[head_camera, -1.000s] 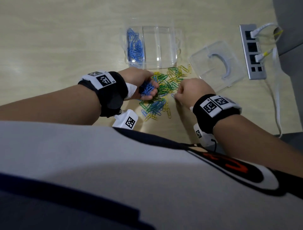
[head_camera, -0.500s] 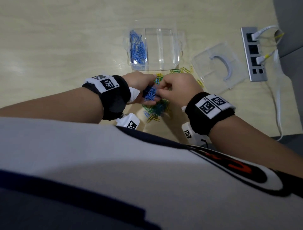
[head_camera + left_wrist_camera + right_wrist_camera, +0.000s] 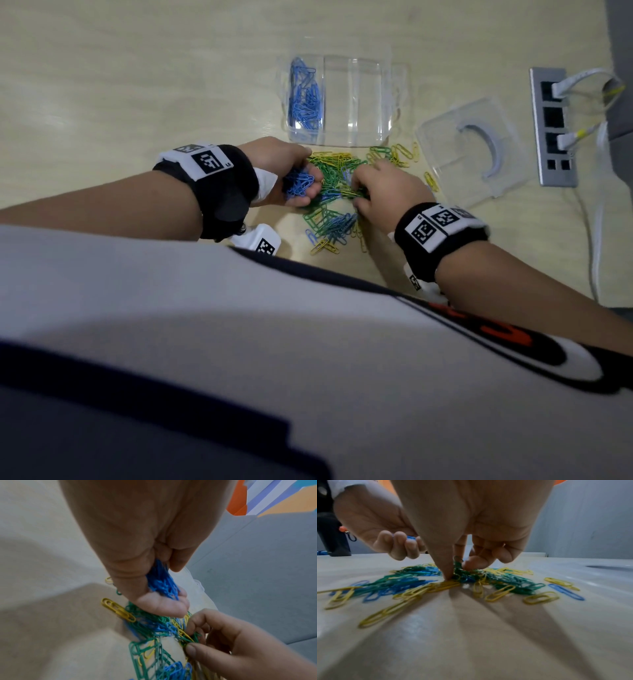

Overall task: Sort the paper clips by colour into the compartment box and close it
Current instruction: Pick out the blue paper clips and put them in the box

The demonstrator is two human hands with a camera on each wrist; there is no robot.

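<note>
Our left hand cups a bunch of blue clips, fingers curled round them, at the left edge of the mixed pile on the table. Our right hand pinches into the pile's green clips. Beyond stands the compartment box, blue clips in its left compartment; its lid lies to the right.

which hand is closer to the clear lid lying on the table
Right. The right hand works in the clip pile just beside the lid; the left hand, holding blue clips, sits farther away across the pile.
</note>
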